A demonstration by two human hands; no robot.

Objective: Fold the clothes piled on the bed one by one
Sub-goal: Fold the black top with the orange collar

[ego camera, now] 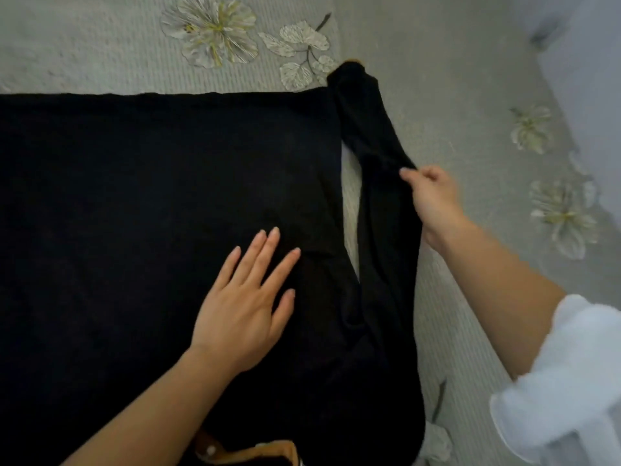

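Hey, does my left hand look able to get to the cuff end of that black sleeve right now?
Probably yes. The left hand lies flat and empty on the black garment, and only flat cloth lies between it and the cuff. The right hand pinches the sleeve partway along.

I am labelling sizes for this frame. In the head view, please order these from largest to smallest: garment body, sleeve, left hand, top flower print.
1. garment body
2. sleeve
3. left hand, though it is nearer the camera, so its lead is unsure
4. top flower print
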